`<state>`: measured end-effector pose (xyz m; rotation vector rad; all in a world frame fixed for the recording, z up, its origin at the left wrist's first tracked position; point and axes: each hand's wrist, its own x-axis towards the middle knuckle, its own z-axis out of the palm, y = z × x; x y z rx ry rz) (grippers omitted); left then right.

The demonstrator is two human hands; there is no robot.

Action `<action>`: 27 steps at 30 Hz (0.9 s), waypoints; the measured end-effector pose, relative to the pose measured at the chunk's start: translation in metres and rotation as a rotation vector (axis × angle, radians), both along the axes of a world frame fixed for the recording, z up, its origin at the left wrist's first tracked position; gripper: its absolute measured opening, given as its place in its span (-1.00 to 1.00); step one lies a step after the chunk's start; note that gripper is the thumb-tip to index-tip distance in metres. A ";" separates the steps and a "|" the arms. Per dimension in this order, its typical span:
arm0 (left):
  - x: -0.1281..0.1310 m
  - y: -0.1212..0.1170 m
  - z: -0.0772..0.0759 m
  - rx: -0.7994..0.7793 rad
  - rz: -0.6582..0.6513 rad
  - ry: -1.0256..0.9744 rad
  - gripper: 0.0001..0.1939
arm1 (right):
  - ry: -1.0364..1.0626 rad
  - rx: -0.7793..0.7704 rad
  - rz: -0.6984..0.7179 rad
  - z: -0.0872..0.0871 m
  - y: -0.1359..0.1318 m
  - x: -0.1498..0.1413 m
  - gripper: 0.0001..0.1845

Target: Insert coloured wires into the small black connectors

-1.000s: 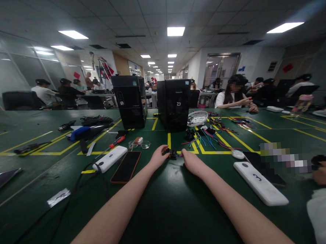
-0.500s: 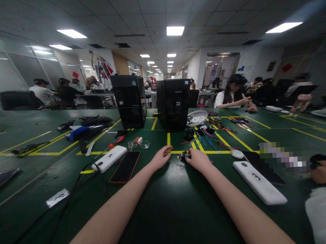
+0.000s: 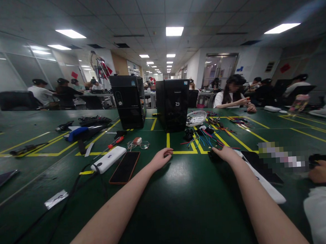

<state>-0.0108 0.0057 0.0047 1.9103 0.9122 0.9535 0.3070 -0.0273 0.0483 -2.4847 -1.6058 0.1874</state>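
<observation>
My left hand rests on the green table, its fingers loosely bent and apart, with nothing in them. Farther right, my right hand is closed on a small black connector, held low over the table; the palm and fingers hide most of it. Just beyond lies a bunch of coloured wires with black plugs. A white power bank and a dark phone lie beside my right wrist, partly covered by it.
Two black computer towers stand ahead, near a white basket. To the left lie an orange-edged phone, a white power bank, glasses and a red screwdriver. A co-worker's hand is at the right.
My right hand has moved to the right with the black connector, away from my left hand and over to the power bank's far end. My left hand has stayed in place.
</observation>
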 end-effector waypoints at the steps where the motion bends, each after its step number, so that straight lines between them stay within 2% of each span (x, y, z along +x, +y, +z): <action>1: -0.001 0.001 -0.001 0.004 -0.008 0.000 -0.70 | -0.006 0.022 0.007 0.001 -0.002 0.003 -0.45; 4: -0.002 0.003 -0.003 0.018 -0.024 0.014 -0.71 | -0.021 0.093 0.059 0.001 -0.009 0.009 -0.60; 6: -0.002 0.002 -0.003 0.023 -0.021 0.032 -0.72 | -0.002 0.119 0.082 0.000 -0.013 0.011 -0.63; 16: -0.001 -0.003 0.003 0.041 0.014 0.064 -0.75 | 0.239 0.113 0.233 0.001 -0.016 0.008 -0.55; 27: -0.001 -0.002 0.003 0.041 0.015 0.076 -0.76 | 0.198 0.161 0.247 -0.007 -0.012 0.010 -0.57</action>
